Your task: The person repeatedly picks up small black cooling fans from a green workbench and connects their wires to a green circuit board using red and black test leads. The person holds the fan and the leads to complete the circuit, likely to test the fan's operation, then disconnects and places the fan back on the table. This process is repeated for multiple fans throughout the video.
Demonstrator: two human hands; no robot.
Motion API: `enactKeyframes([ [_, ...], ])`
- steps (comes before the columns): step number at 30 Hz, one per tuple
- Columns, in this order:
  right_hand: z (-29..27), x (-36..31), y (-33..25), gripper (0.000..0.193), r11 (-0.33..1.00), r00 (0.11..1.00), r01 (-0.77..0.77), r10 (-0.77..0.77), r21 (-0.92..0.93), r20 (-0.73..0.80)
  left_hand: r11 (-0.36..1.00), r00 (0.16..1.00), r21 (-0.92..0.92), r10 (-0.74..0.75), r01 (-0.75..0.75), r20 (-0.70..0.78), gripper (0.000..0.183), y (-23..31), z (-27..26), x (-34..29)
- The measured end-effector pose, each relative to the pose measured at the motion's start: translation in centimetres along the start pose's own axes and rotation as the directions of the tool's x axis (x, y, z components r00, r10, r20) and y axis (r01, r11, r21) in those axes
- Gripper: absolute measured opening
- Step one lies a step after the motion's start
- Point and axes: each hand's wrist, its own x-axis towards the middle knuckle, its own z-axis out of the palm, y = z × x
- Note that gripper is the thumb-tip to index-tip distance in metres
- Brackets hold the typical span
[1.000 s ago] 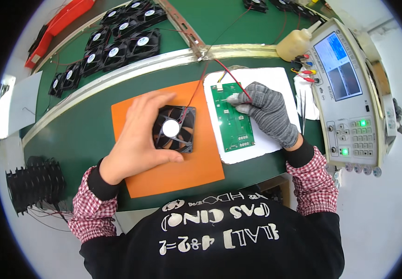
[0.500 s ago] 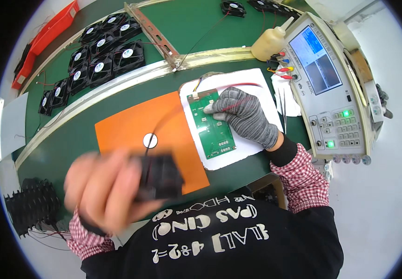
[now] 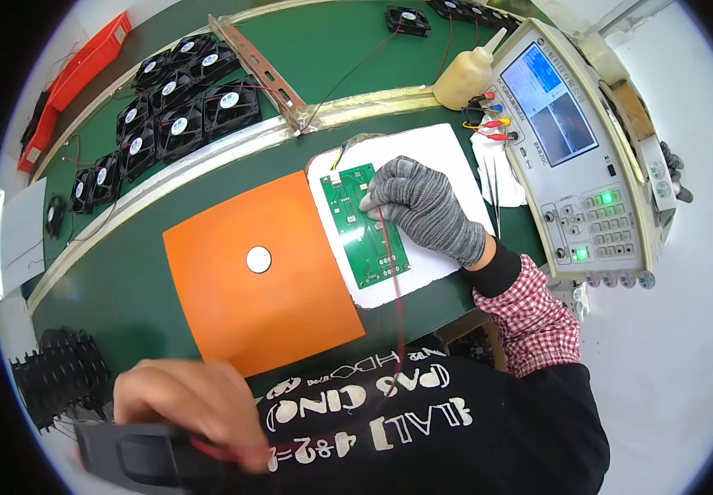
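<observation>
My bare left hand (image 3: 191,404) is closed around a black cooling fan (image 3: 138,458) at the lower left, held low in front of my chest and seen edge-on. From it a thin red wire (image 3: 397,297) loops up, partly blurred, to the fingertips of my right hand (image 3: 427,202). That hand wears a grey knitted glove and pinches the wire's end over a green circuit board (image 3: 355,227); its fingers hide the tip. The board lies on a white pad (image 3: 443,153), with a small cable plugged in at its far edge. An orange mat (image 3: 266,318) bearing a white disc (image 3: 258,260) lies left of it.
Several black fans (image 3: 179,126) stand beyond the metal rail at the far left. A test instrument (image 3: 575,157) with a lit screen fills the right side, beside a yellowish squeeze bottle (image 3: 464,78) and tweezers on white tissue (image 3: 501,169). Stacked fans (image 3: 59,375) sit lower left.
My left hand has carried the fan down and toward me, off the orange mat. The wire now trails down across the circuit board. My right hand stays at the board, fingers still pinched.
</observation>
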Motion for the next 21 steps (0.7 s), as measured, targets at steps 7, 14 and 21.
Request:
enactKeyframes([
  [7, -0.3, 0.3, -0.2, 0.013, 0.998, 0.999, 0.043, -0.044, -0.050, -0.025, -0.173, 0.752, 0.962, 0.657, 0.213, -0.049, 0.034, -2.5, 1.3, 3.1],
  [14, -0.3, 0.3, -0.6, 0.009, 0.953, 0.963, -0.225, 0.249, 0.205, -0.101, -0.305, 0.757, 0.952, 0.624, 0.006, 0.195, 0.045, -7.4, -9.0, 16.2],
  [21, -0.9, 8.2, 1.4, 0.025, 0.878, 0.927, 0.203, -0.315, -0.435, -0.204, -0.322, 0.948, 0.947, 0.302, 0.001, 0.102, 0.018, -10.3, -16.0, 15.6],
])
